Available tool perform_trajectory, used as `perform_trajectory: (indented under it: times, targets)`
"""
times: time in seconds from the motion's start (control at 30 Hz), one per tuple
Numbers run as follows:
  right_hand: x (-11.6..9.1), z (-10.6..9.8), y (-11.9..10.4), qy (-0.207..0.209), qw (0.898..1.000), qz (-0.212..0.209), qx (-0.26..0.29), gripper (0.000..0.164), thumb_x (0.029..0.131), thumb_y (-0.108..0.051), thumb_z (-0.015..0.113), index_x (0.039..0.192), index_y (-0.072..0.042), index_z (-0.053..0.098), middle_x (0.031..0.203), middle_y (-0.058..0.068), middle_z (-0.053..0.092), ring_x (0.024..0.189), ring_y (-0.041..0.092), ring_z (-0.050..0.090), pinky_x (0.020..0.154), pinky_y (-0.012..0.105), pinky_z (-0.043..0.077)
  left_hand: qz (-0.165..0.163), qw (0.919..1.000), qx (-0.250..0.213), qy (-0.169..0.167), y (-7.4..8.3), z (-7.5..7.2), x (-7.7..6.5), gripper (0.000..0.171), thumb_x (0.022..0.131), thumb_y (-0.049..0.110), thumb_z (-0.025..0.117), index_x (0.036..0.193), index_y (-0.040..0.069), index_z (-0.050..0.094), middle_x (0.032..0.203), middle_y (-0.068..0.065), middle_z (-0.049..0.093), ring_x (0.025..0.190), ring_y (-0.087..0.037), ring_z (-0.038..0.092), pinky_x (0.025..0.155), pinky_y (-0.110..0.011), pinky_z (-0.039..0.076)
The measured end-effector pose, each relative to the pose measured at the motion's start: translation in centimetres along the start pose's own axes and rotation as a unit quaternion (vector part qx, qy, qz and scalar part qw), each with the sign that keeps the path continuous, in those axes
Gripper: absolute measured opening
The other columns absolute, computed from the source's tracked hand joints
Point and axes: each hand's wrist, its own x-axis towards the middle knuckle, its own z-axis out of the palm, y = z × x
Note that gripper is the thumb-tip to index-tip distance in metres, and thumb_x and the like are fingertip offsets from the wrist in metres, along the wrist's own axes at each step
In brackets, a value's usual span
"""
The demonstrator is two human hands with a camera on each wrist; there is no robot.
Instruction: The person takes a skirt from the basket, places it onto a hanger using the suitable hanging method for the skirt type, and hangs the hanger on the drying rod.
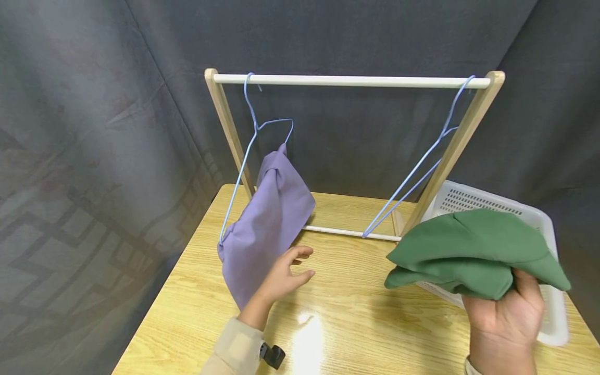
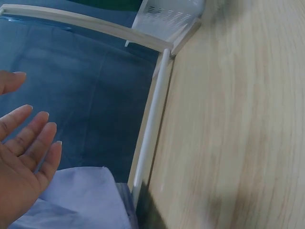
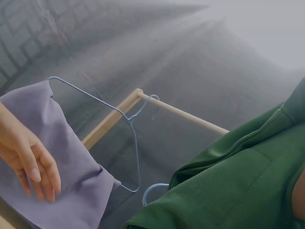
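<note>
A bundled green cloth (image 1: pixel 473 247) is gripped by my right hand (image 1: pixel 508 317) at the right, above a white basket. Its folds hide most of the fingers. My left hand (image 1: pixel 286 276) holds nothing; its fingers are relaxed and apart, in front of a purple cloth (image 1: pixel 276 208). That cloth hangs from a blue hanger (image 1: pixel 240 172) at the left end of the rack's top bar. A second blue hanger (image 1: pixel 412 177) hangs bare at the right end. In the left wrist view the left hand (image 2: pixel 24 157) shows its palm near the purple cloth (image 2: pixel 81 195).
The wooden rack (image 1: pixel 351 80) with a white top bar stands on a wood-grain table (image 1: pixel 187 307). The white perforated basket (image 1: pixel 555 312) sits at the table's right, beside the rack's upright. Dark grey curtains (image 1: pixel 351 31) close off the back and left.
</note>
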Motion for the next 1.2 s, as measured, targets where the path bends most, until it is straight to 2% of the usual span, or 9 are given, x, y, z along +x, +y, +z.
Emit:
perform_trajectory:
  times: [0.2,0.4,0.5,0.6,0.77,0.9,1.03,1.17,1.2]
  targets:
    - [0.2,0.1,0.6,-0.008,1.000,0.019,0.005,0.018,0.084,0.006,0.031,0.094,0.009,0.045,0.092,0.026,0.050,0.077,0.035,0.044,0.068,0.049,0.037,-0.023,0.9990,-0.035,-0.015,-0.5,0.6,0.0,0.040,0.075,-0.004,0.061,0.111,-0.010,0.046,0.110,-0.021,0.050,0.102,-0.033,0.046,0.085,-0.045,0.036]
    - [0.1,0.0,1.1,-0.025,0.999,0.044,0.014,0.020,0.086,0.004,0.030,0.098,0.010,0.044,0.097,0.026,0.049,0.080,0.035,0.045,0.073,0.048,0.038,-0.019,0.9982,-0.042,-0.038,-1.4,1.6,0.2,0.041,0.076,0.002,0.063,0.113,-0.004,0.047,0.112,-0.015,0.050,0.102,-0.028,0.046,0.085,-0.041,0.037]
    - [0.1,0.0,1.4,-0.035,0.997,0.065,0.018,0.018,0.087,0.003,0.031,0.096,0.009,0.045,0.092,0.024,0.049,0.069,0.031,0.043,0.060,0.042,0.038,-0.022,0.9972,-0.052,-0.048,-1.5,2.1,0.3,0.042,0.076,0.002,0.063,0.114,-0.004,0.047,0.112,-0.013,0.050,0.102,-0.027,0.046,0.085,-0.042,0.037]
    - [0.0,0.1,1.8,-0.042,0.996,0.082,0.020,0.016,0.087,0.003,0.032,0.094,0.009,0.045,0.086,0.023,0.048,0.056,0.025,0.035,0.048,0.036,0.031,-0.024,0.9968,-0.053,-0.055,-1.2,2.5,0.5,0.042,0.076,0.002,0.063,0.114,-0.004,0.046,0.111,-0.014,0.050,0.101,-0.028,0.046,0.085,-0.041,0.037]
    - [0.0,0.1,2.3,-0.034,0.996,0.084,0.027,0.015,0.087,0.002,0.032,0.088,0.008,0.045,0.080,0.021,0.048,0.050,0.021,0.030,0.045,0.033,0.026,-0.020,0.9960,-0.059,-0.064,-0.5,3.0,0.6,0.042,0.075,0.000,0.062,0.114,-0.005,0.046,0.112,-0.015,0.050,0.101,-0.032,0.046,0.084,-0.042,0.037]
    - [-0.1,0.1,2.6,-0.018,0.996,0.080,0.028,0.017,0.089,0.001,0.030,0.084,0.007,0.044,0.078,0.021,0.048,0.048,0.021,0.031,0.044,0.032,0.026,-0.007,0.9965,-0.050,-0.066,-1.9,3.7,0.6,0.043,0.076,0.003,0.063,0.115,-0.001,0.047,0.112,-0.012,0.051,0.100,-0.025,0.047,0.083,-0.036,0.039]
    - [-0.1,0.1,2.9,-0.011,0.995,0.087,0.040,0.019,0.090,0.000,0.029,0.082,0.007,0.045,0.082,0.023,0.052,0.052,0.022,0.034,0.047,0.035,0.034,-0.011,0.9966,-0.045,-0.068,-3.5,4.3,0.7,0.045,0.076,0.010,0.065,0.116,0.002,0.047,0.113,-0.008,0.051,0.101,-0.017,0.047,0.083,-0.029,0.039]
    - [-0.1,0.1,3.2,-0.024,0.991,0.117,0.059,0.019,0.089,0.001,0.030,0.083,0.007,0.047,0.083,0.022,0.053,0.049,0.016,0.030,0.054,0.035,0.037,-0.010,0.9962,-0.055,-0.067,-3.7,4.4,0.6,0.047,0.076,0.013,0.065,0.117,0.002,0.047,0.114,-0.007,0.051,0.101,-0.017,0.047,0.083,-0.029,0.039]
    - [-0.1,0.0,3.3,-0.028,0.991,0.120,0.056,0.020,0.089,0.001,0.029,0.084,0.007,0.047,0.085,0.022,0.053,0.049,0.018,0.034,0.059,0.035,0.040,-0.009,0.9962,-0.056,-0.066,-3.8,4.4,0.6,0.046,0.076,0.013,0.065,0.117,0.003,0.047,0.114,-0.007,0.051,0.101,-0.017,0.047,0.083,-0.029,0.039]
